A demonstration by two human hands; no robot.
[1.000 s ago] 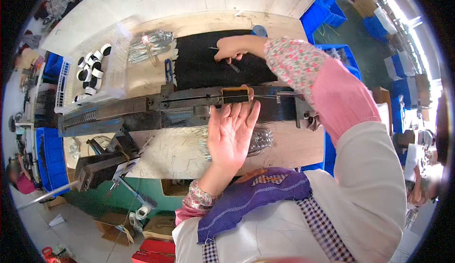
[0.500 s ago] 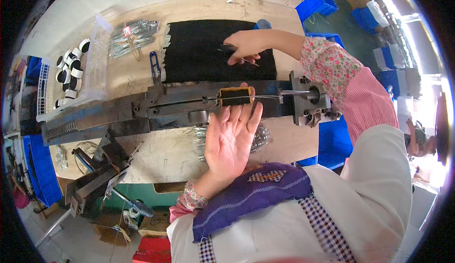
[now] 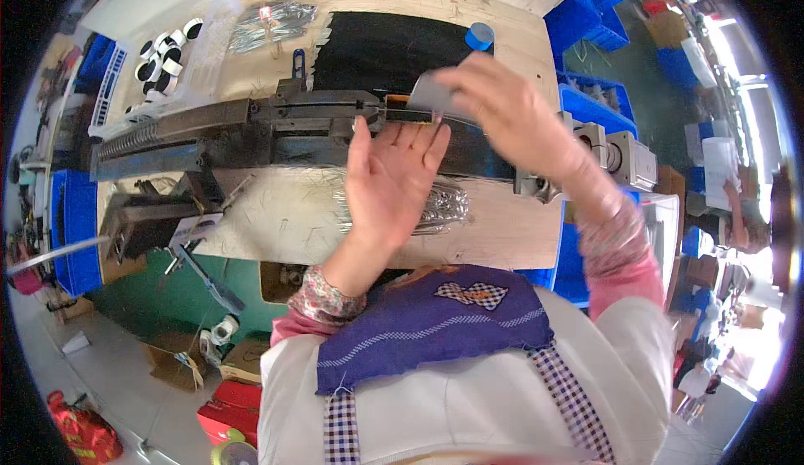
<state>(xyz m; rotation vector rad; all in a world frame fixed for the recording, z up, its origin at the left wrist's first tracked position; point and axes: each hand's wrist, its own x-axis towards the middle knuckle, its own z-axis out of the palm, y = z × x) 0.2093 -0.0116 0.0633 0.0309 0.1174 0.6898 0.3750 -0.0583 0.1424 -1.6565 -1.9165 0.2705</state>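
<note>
My left hand [image 3: 390, 178] lies palm up with its fingers spread, fingertips at the near side of a long dark metal fixture [image 3: 310, 116]. Just beyond the fingertips is a small dark piece with an orange edge [image 3: 396, 99], partly covered. My right hand [image 3: 512, 115], blurred by motion, grips a flat grey plate-like piece [image 3: 431, 95] that slants down over that dark piece. A thin rod along the fixture is partly hidden behind my hands. Behind them a black cloth [image 3: 377, 46] lies on the wooden table [image 3: 293, 214].
A clear plastic basket [image 3: 219, 42] with black-and-white rolls stands at the far left. Bundles of shiny wire pieces [image 3: 272, 25] lie beyond and in front of the fixture. A blue round object [image 3: 480, 36] sits by the cloth. Blue bins [image 3: 596, 100] stand at the right.
My right hand has come from over the black cloth toward me, bringing the grey piece over the orange-edged piece. My left hand stays palm up at the fixture. The whole view has shifted.
</note>
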